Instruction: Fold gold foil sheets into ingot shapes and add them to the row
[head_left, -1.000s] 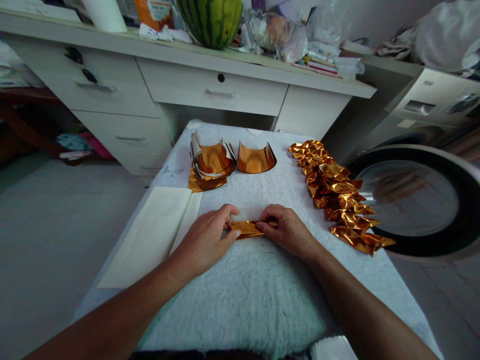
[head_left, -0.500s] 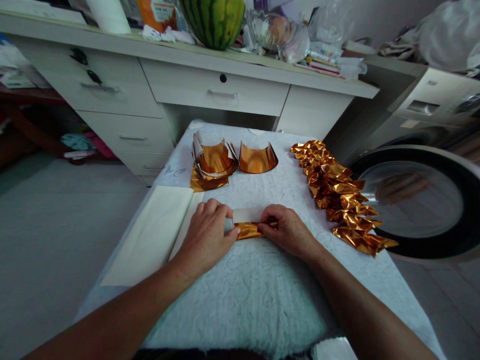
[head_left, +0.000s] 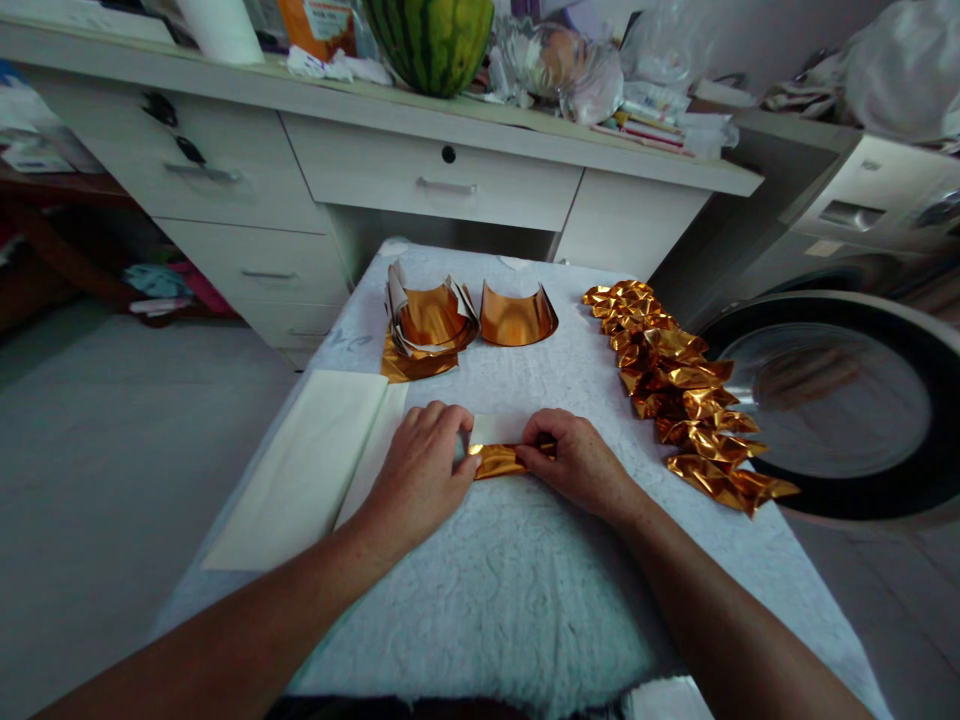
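A small sheet of gold foil paper (head_left: 498, 460), white on its other face, lies partly folded on the cloth-covered table (head_left: 480, 600). My left hand (head_left: 424, 465) pinches its left end between thumb and fingers. At the right end, my right hand (head_left: 574, 460) is closed on the same paper, its fingertips on the folded edge. Beyond my hands stand a stack of curled gold sheets (head_left: 433, 318) and one separate curled gold sheet (head_left: 517, 316). To the right runs a row of folded gold foil pieces (head_left: 679, 375) with pointed ends.
White paper sheets (head_left: 300, 470) lie left of my left hand. Behind the table is a white cabinet (head_left: 450, 180) with a watermelon (head_left: 431, 45) and clutter on top. On the right, the open round door (head_left: 840, 400) of a washing machine (head_left: 892, 210) comes close to the table.
My left hand has shifted very slightly to the right along the foil paper. My right hand keeps its hold in nearly the same place.
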